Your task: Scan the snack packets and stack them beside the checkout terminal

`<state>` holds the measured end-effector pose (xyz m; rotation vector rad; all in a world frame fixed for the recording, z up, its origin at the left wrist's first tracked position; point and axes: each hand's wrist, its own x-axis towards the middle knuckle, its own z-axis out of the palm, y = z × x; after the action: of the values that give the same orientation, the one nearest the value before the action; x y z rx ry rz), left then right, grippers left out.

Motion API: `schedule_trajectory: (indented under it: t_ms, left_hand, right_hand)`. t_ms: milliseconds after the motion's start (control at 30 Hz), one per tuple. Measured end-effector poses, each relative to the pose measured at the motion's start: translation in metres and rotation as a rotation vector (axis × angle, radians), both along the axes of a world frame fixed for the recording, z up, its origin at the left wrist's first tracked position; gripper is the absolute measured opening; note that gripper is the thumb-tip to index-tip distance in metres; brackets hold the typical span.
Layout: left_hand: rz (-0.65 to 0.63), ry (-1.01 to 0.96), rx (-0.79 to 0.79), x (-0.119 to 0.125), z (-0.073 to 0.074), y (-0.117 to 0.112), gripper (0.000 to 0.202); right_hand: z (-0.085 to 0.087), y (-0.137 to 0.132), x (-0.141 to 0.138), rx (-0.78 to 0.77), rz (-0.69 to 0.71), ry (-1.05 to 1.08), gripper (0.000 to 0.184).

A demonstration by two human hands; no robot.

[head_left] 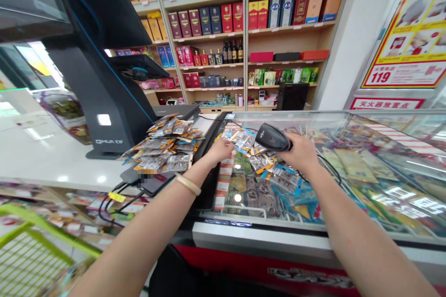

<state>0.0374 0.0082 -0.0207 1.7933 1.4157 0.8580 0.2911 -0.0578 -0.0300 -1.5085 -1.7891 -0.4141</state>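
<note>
My right hand [302,152] grips a black barcode scanner [273,137], its head pointing left over a scatter of small snack packets [259,160] lying on the glass lid of a chest freezer [383,167]. My left hand [220,151] rests on the left end of those packets, fingers curled on one of them; what exactly it pinches is unclear. A beige band circles my left wrist. The scanner's cable trails off under my right wrist.
A second heap of snack packets [163,146] lies on the white counter [42,153] by the black checkout terminal [101,79]. A green shopping basket [35,250] sits at bottom left. Shelves of boxed bottles [223,18] fill the back wall.
</note>
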Motion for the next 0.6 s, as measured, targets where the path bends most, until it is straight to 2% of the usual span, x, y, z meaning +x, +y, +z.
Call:
schedule_trajectory:
  t_ms: [133,333,467,600]
  left_hand:
    - [0.057,-0.139,-0.181,0.023,-0.007,0.011,0.020]
    - [0.125,-0.298,-0.280,0.025,-0.001,0.006,0.021]
    - [0.150,-0.517,-0.223,0.017,0.005,-0.007,0.018]
    - [0.117,-0.729,-0.116,0.005,0.007,-0.021,0.016]
  right_hand:
    - [0.000,0.000,0.000,-0.002,-0.015,-0.015,0.032]
    - [-0.001,-0.001,-0.001,-0.018,-0.016,-0.042,0.026]
    - [-0.002,-0.001,-0.002,0.001,-0.006,-0.043,0.032]
    - [-0.002,-0.001,-0.006,0.022,0.004,-0.050,0.028]
